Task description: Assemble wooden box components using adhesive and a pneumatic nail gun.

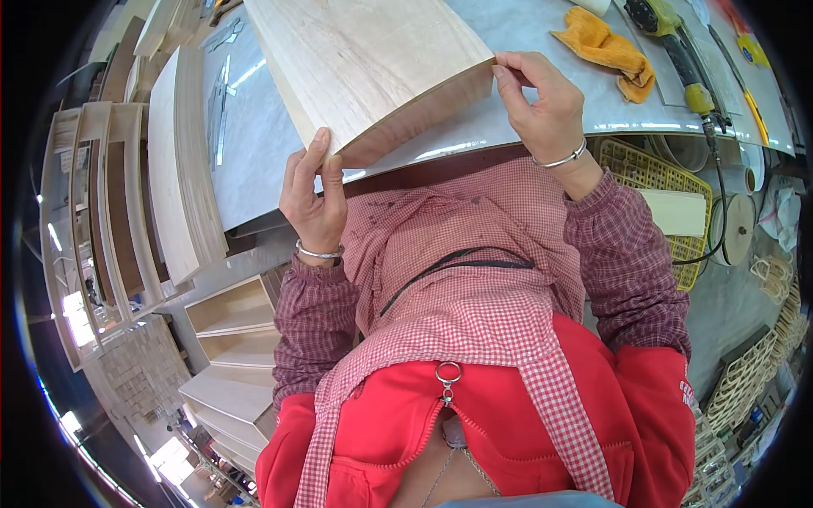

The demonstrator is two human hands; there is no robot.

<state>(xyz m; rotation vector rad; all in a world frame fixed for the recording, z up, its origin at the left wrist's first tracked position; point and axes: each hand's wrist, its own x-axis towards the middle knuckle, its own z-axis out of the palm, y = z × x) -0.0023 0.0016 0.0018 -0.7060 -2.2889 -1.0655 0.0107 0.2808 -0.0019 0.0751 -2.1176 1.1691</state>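
Observation:
A pale wooden box-like piece (364,63) lies tilted across the worktable's near edge, its broad smooth face up and one narrow side toward me. My left hand (314,190) pinches its near left corner between thumb and fingers. At the near right corner, my right hand (542,102) grips the edge the same way, thumb on the side and fingers over the top. The underside and far end of the piece are out of sight.
On the glossy table (457,146) lie an orange cloth (605,51) and a green-black power tool (677,51) with a cable. Stacked wooden panels (182,161) stand at the left. Open wooden boxes (233,313) sit below. A yellow crate (652,173) is under the table at right.

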